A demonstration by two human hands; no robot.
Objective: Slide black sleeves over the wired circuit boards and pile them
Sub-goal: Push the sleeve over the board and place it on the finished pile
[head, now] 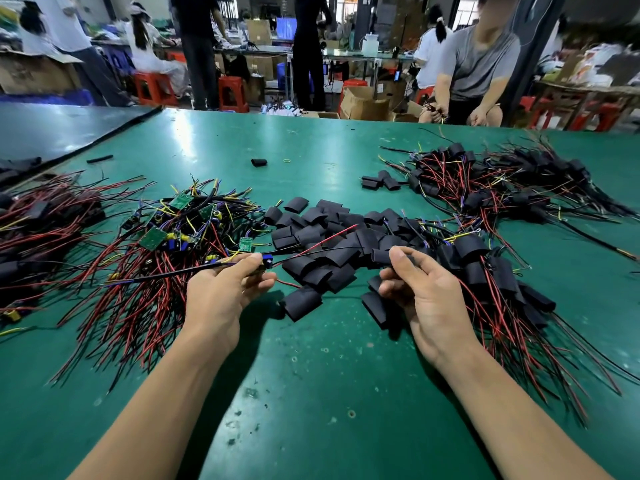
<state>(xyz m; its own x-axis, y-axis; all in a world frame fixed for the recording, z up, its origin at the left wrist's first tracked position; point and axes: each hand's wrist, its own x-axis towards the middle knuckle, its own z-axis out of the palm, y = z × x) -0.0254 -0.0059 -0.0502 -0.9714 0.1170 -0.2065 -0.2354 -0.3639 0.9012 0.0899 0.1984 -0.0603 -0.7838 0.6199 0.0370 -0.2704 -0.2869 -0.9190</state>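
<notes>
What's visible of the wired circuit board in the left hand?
The wired circuit board is mostly hidden: only a blue component shows past the fingers of the left hand, which pinches it above the green table mat. Thin black leads run left over the heap of unsleeved green boards; one red and one black wire run right across the loose black sleeves. No sleeve on it yet. It is apart from the right hand, which pinches a black tubular sleeve.
</notes>
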